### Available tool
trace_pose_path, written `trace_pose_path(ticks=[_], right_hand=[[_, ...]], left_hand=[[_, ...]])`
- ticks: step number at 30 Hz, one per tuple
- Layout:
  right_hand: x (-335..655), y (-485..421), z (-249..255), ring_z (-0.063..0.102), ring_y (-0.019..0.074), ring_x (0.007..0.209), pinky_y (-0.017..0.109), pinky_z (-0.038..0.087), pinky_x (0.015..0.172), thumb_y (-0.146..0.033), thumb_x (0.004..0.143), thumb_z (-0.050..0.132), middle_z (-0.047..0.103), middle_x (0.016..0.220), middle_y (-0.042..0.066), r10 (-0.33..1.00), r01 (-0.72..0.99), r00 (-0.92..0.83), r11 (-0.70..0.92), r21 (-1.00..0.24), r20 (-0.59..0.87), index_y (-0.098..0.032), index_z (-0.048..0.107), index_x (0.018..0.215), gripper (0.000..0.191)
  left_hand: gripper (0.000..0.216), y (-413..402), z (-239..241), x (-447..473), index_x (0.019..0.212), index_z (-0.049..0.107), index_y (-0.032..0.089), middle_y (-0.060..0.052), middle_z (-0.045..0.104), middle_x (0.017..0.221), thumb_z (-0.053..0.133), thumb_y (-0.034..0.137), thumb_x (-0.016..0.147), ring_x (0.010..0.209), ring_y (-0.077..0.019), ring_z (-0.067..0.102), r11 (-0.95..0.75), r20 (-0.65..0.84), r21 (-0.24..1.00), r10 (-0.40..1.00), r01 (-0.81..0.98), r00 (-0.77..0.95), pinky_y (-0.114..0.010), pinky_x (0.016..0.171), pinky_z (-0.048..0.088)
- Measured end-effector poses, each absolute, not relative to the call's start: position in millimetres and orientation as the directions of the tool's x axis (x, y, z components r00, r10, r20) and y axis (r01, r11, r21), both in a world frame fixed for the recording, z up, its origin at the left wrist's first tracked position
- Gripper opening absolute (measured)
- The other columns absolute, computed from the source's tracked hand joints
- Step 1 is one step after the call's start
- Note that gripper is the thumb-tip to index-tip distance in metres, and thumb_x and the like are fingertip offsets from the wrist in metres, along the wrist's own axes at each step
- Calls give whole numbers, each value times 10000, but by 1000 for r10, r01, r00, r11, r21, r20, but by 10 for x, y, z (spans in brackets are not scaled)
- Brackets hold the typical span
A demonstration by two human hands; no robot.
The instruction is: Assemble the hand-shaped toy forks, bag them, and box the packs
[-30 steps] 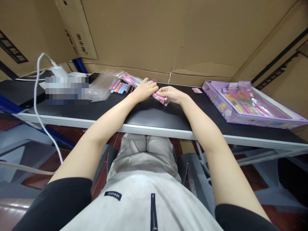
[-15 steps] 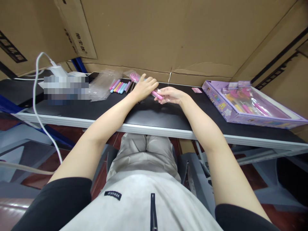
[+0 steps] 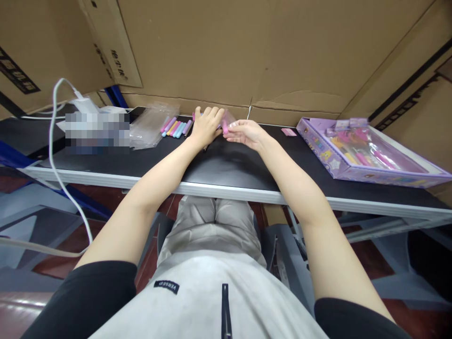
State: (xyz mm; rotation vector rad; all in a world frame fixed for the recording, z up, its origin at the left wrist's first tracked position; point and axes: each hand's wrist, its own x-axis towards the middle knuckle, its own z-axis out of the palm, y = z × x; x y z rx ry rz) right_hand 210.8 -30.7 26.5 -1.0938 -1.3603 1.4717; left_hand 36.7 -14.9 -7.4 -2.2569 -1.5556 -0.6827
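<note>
A pink pen [image 3: 225,128] in a clear plastic bag [image 3: 230,117] is between my hands above the black table. My left hand [image 3: 206,126] is closed, palm down, over the pen's left part and hides most of it. The thumb and fingers of my right hand [image 3: 246,133] pinch the bag near the pink end. Beside my left hand lies a row of several coloured pens [image 3: 176,128] in pink, purple, yellow and blue. Something pink and dark is partly covered behind my left hand.
Empty clear bags [image 3: 151,126] lie left of the pens, near a blurred-out patch and a white cable [image 3: 51,136]. A small pink card [image 3: 288,132] and a purple box [image 3: 335,170] with bagged pens are on the right. Cardboard [image 3: 219,52] walls the back.
The pen and bag have tipped more upright and moved slightly left and away from me. My right hand has shifted left and up with them; my left hand has turned a little.
</note>
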Motion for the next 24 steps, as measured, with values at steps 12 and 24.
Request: trace_pose_path(ticks=[12, 24], right_hand=[[2386, -114, 240, 756, 163, 611, 304, 694, 830, 86, 909, 663, 737, 629, 78, 986, 353, -107, -81, -932, -127, -94, 708, 847, 195], [2607, 10, 210, 550, 119, 425, 273, 613, 575, -183, 1074, 633, 609, 546, 9, 994, 923, -26, -16, -384, -103, -90, 730, 879, 236]], left_hand=[[604, -132, -12, 203, 1626, 477, 134, -257, 624, 1547, 480, 280, 1040, 1502, -467, 514, -296, 504, 84, 836, 952, 215, -670, 1257, 310], [346, 27, -107, 165, 1273, 738, 147, -217, 757, 1324, 519, 250, 1026, 1359, -422, 641, -390, 435, 73, 840, 918, 322, -631, 1199, 397]])
